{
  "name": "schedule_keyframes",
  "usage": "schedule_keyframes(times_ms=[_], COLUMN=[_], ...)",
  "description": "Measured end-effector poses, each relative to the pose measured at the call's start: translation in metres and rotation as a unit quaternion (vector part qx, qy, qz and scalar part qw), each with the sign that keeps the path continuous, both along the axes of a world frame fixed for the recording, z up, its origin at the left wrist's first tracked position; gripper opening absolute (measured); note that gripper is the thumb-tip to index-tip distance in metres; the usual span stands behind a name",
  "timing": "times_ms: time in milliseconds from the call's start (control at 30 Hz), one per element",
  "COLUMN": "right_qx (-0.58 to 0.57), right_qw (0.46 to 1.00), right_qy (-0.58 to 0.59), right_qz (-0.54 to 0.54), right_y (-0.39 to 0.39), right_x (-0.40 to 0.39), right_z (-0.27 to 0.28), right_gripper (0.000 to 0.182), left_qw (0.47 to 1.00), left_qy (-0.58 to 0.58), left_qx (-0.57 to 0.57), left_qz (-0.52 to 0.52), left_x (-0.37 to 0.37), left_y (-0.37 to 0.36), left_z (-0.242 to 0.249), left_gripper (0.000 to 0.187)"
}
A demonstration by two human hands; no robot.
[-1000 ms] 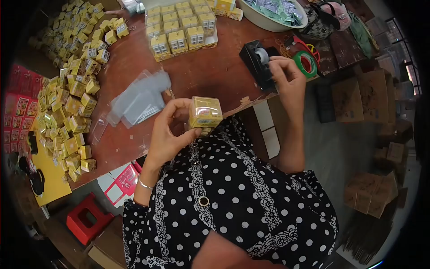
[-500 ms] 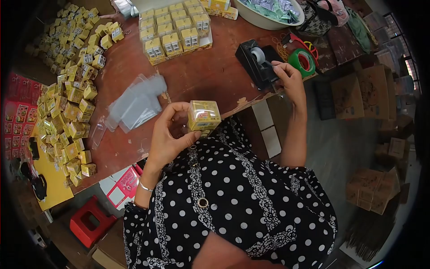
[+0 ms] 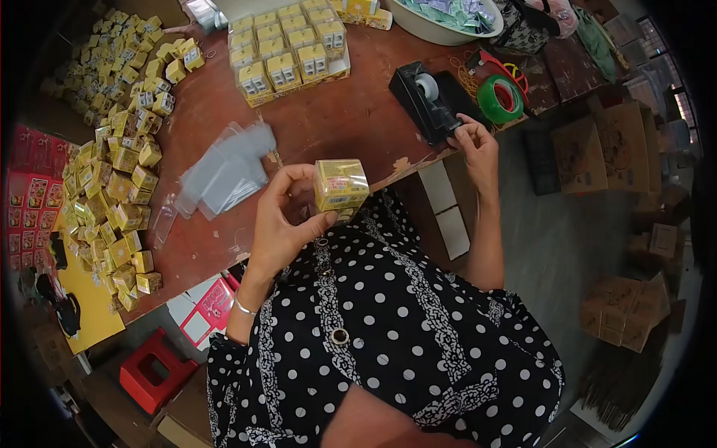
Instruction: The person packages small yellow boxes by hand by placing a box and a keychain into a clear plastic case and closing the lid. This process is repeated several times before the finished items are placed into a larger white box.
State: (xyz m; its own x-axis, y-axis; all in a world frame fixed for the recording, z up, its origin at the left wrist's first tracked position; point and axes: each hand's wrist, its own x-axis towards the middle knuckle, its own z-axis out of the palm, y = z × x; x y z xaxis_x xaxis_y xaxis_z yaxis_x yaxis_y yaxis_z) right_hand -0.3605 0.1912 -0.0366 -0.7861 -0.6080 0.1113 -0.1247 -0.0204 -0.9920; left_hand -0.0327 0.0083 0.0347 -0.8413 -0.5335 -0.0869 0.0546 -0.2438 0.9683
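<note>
My left hand [image 3: 280, 216] is closed round a small yellow box [image 3: 341, 184] with a shiny clear cover, held up in front of the body. Another bit of yellow shows just under it, partly hidden by my thumb. On the right, a black tape dispenser [image 3: 426, 101] with a whitish tape roll [image 3: 426, 86] stands near the table edge. My right hand [image 3: 478, 142] is pinched at the dispenser's front end, on what looks like the end of clear tape; the tape itself barely shows. Clear plastic sleeves [image 3: 228, 175] lie to the left of my left hand.
Many yellow boxes [image 3: 112, 187] are heaped along the table's left side. Packed boxes [image 3: 287, 52] stand in rows at the back. Beside the dispenser lies a green tape roll [image 3: 500, 99]. A white basin [image 3: 448, 30] holds small packets. A red stool [image 3: 155, 369] stands below left.
My right hand has moved slightly down and is now at the dispenser's front end, below where it was. The box in my left hand has tilted a little, showing more of its front.
</note>
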Motion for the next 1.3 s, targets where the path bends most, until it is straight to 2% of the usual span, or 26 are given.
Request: schedule_keyframes(times_ms=[167,233,300,333,367,400,433,467,500,567,700,867,1000,1067,1100,1133,1167,1300], right_qx=[0.008,0.048,-0.022,-0.031,-0.031,-0.095,-0.158,-0.175,-0.150,-0.129,-0.108,-0.079,-0.038,-0.052,-0.052,-0.098,-0.142,-0.141], right_qw=[0.998,0.980,0.970,0.983,0.985,0.993,0.981,0.973,0.973,0.964,0.958,0.967,0.970,0.987,0.987,0.962,0.904,0.874], right_qy=[0.049,0.172,0.210,0.149,0.143,0.066,-0.009,-0.008,-0.030,-0.080,-0.095,-0.050,-0.091,0.052,0.053,0.227,0.392,0.440], right_qz=[-0.041,-0.087,-0.122,-0.102,-0.097,0.009,0.112,0.150,0.174,0.221,0.250,0.238,0.224,0.140,0.141,0.118,0.091,0.149], right_y=[0.004,0.005,-0.003,-0.003,-0.006,-0.012,-0.019,-0.030,-0.036,-0.047,-0.061,-0.066,-0.071,-0.074,-0.076,-0.079,-0.082,-0.088], right_x=[-0.003,0.006,0.030,0.042,0.056,0.072,0.089,0.108,0.126,0.153,0.166,0.167,0.169,0.171,0.168,0.162,0.157,0.146], right_z=[-0.006,0.009,0.042,0.058,0.072,0.085,0.095,0.100,0.106,0.109,0.102,0.099,0.110,0.103,0.099,0.094,0.091,0.089], right_gripper=[0.011,0.008,0.006,0.005,0.005,0.005,0.007,0.008,0.007,0.008,0.011,0.016,0.019,0.028,0.028,0.030,0.032,0.035], left_qw=[0.999,0.997,0.994,0.991,0.984,0.984,0.973,0.958,0.958,0.932,0.915,0.907,0.921,0.932,0.931,0.963,0.983,0.990], left_qy=[0.023,0.040,0.049,0.064,0.046,0.042,0.049,0.058,0.059,0.048,0.036,0.046,0.057,0.021,0.022,0.023,0.023,0.017], left_qx=[0.005,0.008,-0.027,-0.061,-0.130,-0.131,-0.178,-0.226,-0.226,-0.299,-0.338,-0.353,-0.313,-0.301,-0.301,-0.201,-0.097,-0.032], left_qz=[0.030,0.058,0.089,0.097,0.112,0.114,0.140,0.164,0.164,0.197,0.217,0.224,0.223,0.202,0.203,0.179,0.153,0.138], left_x=[-0.003,-0.001,-0.001,-0.002,-0.004,-0.007,-0.010,-0.013,-0.014,-0.014,-0.010,-0.009,-0.007,-0.005,-0.004,-0.004,-0.004,-0.002], left_y=[0.003,0.003,0.005,0.006,0.006,0.007,0.009,0.010,0.010,0.009,0.007,0.006,0.006,0.004,0.006,0.009,0.011,0.011], left_z=[0.010,0.012,0.014,0.015,0.015,0.015,0.014,0.012,0.011,0.009,0.009,0.006,0.007,0.005,0.004,0.004,0.004,0.013], left_gripper=[0.057,0.057,0.056,0.056,0.055,0.055,0.054,0.054,0.054,0.052,0.051,0.050,0.049,0.049,0.049,0.050,0.050,0.051])
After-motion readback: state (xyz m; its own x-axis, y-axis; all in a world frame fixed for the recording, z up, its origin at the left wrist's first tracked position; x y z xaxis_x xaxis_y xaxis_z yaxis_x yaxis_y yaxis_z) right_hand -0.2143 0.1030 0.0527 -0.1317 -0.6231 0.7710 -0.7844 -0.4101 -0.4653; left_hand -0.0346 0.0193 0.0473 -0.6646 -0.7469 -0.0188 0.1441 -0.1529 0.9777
